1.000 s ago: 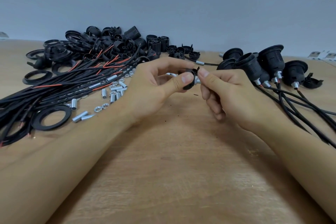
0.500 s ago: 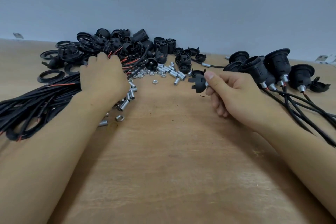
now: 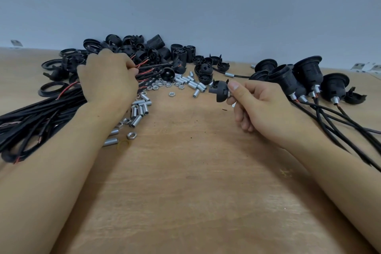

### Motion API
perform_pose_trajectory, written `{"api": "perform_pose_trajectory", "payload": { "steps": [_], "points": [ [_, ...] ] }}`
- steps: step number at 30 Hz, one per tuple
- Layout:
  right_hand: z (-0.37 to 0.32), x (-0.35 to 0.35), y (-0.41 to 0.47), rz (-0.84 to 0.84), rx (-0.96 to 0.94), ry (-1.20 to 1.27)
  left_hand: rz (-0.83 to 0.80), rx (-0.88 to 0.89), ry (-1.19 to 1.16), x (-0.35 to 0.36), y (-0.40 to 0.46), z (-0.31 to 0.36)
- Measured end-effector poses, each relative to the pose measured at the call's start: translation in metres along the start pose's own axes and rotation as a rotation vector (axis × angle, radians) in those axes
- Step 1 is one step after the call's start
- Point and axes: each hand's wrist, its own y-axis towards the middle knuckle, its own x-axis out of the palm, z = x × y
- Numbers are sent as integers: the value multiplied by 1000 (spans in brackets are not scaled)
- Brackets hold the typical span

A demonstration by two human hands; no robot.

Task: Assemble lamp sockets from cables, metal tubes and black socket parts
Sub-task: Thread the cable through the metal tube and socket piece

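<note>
My right hand [image 3: 255, 105] pinches a black socket base [image 3: 220, 91] with a short metal tube in it, held above the table right of centre. My left hand [image 3: 107, 77] reaches over the bundle of black cables [image 3: 37, 117] at the left, and its fingers curl around the red-tipped cable ends [image 3: 144, 64]. Loose metal tubes [image 3: 140, 107] and nuts [image 3: 158, 85] lie between the two hands. A heap of black socket parts [image 3: 144, 49] sits at the back against the wall.
Several finished sockets with cables [image 3: 305, 80] lie at the right, their cables trailing toward the near right edge. Black rings [image 3: 53, 88] rest at the far left. The wooden table [image 3: 185, 192] stretches toward me between my forearms.
My left hand let go of the socket base, moved left to the cable bundle and now curls round the cable ends. My right hand keeps holding the base.
</note>
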Motion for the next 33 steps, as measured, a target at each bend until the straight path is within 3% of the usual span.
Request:
{"api": "perform_pose_trajectory", "payload": {
  "steps": [3, 7, 11, 15, 17, 20, 22, 26, 31, 33],
  "points": [
    [-1, 0, 0, 4, 6, 10, 117, 22, -160, -5, -3, 3],
    [-3, 0, -1, 4, 21, 5, 79, -32, -323, -6, -9, 12],
    [-6, 1, -2, -9, 24, -5, 227, -6, -521, -4, -10, 13],
    [-6, 0, -3, -2, 16, 12, 242, 194, -637, -3, -13, 17],
    [-8, 1, -3, 12, 20, 2, 330, 408, -660, -9, -18, 23],
    [-17, -3, -2, 43, 121, 336, 431, 704, -678, -10, -32, 42],
    [-23, -9, -1, -57, 178, 650, 361, 762, -717, -4, -44, 56],
    [-27, -4, -6, -234, 177, 741, 134, 781, -797, 2, -55, 69],
    [-30, 2, -3, -192, 187, 929, 23, 676, -914, -3, -57, 67],
    [-31, -8, -1, -198, 176, 984, -33, 653, -807, -2, -54, 64]
  ]
}}
